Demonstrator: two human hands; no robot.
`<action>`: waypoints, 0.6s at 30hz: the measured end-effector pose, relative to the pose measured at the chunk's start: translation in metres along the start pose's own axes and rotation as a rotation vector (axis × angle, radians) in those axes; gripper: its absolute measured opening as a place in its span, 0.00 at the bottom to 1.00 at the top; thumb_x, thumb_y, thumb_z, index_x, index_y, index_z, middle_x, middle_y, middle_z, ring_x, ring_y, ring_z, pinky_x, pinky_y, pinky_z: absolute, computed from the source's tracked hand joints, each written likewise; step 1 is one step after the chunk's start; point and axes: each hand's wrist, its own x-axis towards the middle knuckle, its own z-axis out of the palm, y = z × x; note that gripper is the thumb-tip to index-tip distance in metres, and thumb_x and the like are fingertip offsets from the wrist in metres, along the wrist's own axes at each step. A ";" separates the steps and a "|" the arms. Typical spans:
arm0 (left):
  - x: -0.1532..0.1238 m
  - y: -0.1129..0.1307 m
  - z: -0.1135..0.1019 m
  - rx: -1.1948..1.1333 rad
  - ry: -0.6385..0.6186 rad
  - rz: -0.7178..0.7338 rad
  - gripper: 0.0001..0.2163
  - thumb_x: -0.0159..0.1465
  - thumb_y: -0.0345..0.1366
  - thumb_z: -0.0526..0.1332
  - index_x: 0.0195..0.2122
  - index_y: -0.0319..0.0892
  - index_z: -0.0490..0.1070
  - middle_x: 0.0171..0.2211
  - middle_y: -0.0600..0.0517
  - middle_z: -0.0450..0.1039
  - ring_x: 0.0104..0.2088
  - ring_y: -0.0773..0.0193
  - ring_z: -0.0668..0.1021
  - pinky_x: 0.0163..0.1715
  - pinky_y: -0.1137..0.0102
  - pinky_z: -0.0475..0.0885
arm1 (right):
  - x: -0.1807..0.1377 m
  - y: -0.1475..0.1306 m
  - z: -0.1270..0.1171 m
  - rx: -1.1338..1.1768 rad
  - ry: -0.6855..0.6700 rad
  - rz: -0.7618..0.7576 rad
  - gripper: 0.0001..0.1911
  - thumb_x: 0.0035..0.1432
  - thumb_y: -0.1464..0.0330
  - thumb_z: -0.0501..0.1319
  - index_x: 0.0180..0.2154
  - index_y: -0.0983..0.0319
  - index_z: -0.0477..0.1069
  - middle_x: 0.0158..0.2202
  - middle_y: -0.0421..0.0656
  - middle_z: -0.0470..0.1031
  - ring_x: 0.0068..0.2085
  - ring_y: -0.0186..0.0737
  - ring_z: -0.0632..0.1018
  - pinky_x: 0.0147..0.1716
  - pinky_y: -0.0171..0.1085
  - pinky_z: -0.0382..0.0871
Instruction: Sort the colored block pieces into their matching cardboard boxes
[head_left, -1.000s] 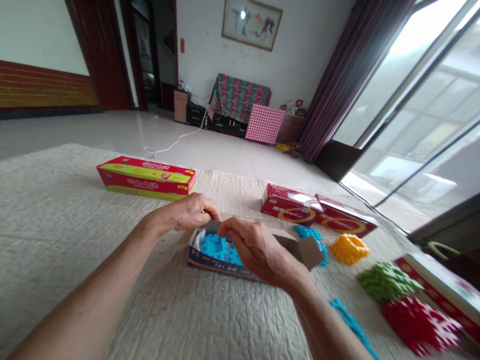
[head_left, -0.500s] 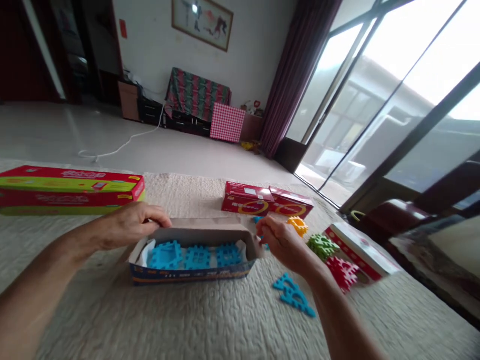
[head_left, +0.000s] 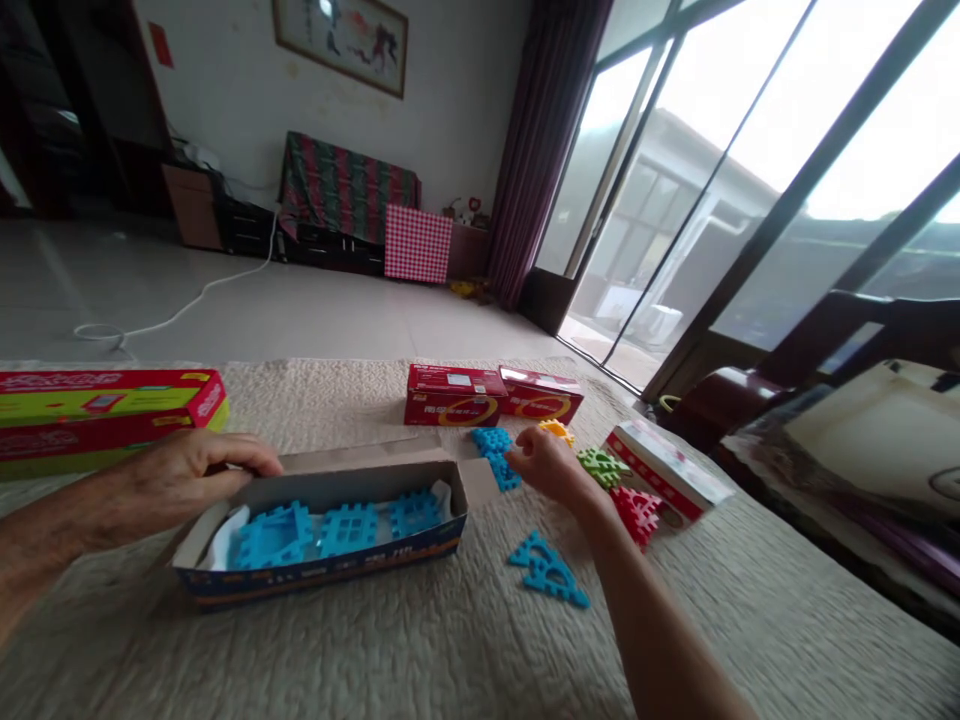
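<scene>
An open cardboard box (head_left: 322,580) with a dark blue printed side lies on the cream quilted cover (head_left: 420,650). Several blue waffle-shaped plastic blocks (head_left: 330,528) lie in it on white plastic. My left hand (head_left: 176,480) rests on the box's left rear edge with its fingers curled over the rim. My right hand (head_left: 546,464) reaches to the right of the box, its fingers bent at a small pile of blue blocks (head_left: 495,455). What its fingertips touch is hard to make out.
Blue triangular blocks (head_left: 547,570) lie in front of my right forearm. Yellow (head_left: 556,430), green (head_left: 602,465) and red blocks (head_left: 637,510) sit further right. Two red boxes (head_left: 491,393), a red-edged white box (head_left: 664,470) and a long red-and-green box (head_left: 105,410) lie around.
My right hand has left the box and moved right to the loose blue blocks. My view has swung right. My left hand has stayed on the box's left end.
</scene>
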 end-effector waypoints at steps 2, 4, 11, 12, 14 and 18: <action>0.001 -0.001 0.000 0.005 -0.004 0.017 0.12 0.58 0.37 0.53 0.33 0.52 0.78 0.35 0.65 0.79 0.39 0.64 0.76 0.41 0.75 0.67 | -0.004 -0.002 0.011 -0.067 0.011 0.031 0.19 0.52 0.58 0.62 0.42 0.63 0.68 0.40 0.48 0.71 0.41 0.45 0.74 0.40 0.40 0.65; 0.002 -0.002 0.000 0.007 -0.008 0.021 0.12 0.58 0.37 0.53 0.33 0.52 0.78 0.34 0.65 0.79 0.39 0.64 0.76 0.41 0.75 0.67 | -0.007 -0.005 0.021 -0.093 0.009 0.042 0.24 0.50 0.57 0.64 0.45 0.64 0.65 0.44 0.52 0.69 0.44 0.49 0.74 0.42 0.41 0.65; 0.000 -0.004 0.000 0.001 0.006 0.015 0.12 0.59 0.37 0.54 0.34 0.52 0.77 0.37 0.65 0.79 0.41 0.63 0.76 0.43 0.72 0.67 | -0.008 -0.005 0.031 -0.110 -0.042 0.033 0.22 0.52 0.62 0.62 0.47 0.64 0.62 0.45 0.52 0.67 0.45 0.49 0.74 0.42 0.41 0.65; -0.001 -0.004 0.000 0.002 0.010 0.004 0.11 0.59 0.37 0.54 0.34 0.52 0.77 0.37 0.65 0.79 0.41 0.63 0.76 0.43 0.72 0.67 | -0.009 -0.006 0.029 -0.113 -0.039 0.030 0.21 0.52 0.62 0.62 0.46 0.64 0.62 0.45 0.52 0.67 0.45 0.49 0.74 0.42 0.41 0.66; -0.001 -0.002 0.000 0.006 0.009 -0.014 0.11 0.59 0.37 0.54 0.34 0.52 0.77 0.37 0.64 0.79 0.41 0.62 0.76 0.44 0.71 0.67 | -0.012 -0.009 0.022 -0.117 -0.033 0.016 0.21 0.53 0.61 0.61 0.46 0.64 0.63 0.44 0.53 0.68 0.45 0.49 0.74 0.43 0.42 0.66; 0.000 0.000 0.001 0.008 0.018 -0.023 0.12 0.58 0.37 0.54 0.34 0.49 0.77 0.36 0.62 0.79 0.41 0.62 0.75 0.42 0.72 0.68 | -0.020 -0.015 0.004 -0.115 -0.156 -0.083 0.18 0.51 0.60 0.63 0.41 0.63 0.66 0.39 0.51 0.71 0.41 0.48 0.75 0.42 0.43 0.68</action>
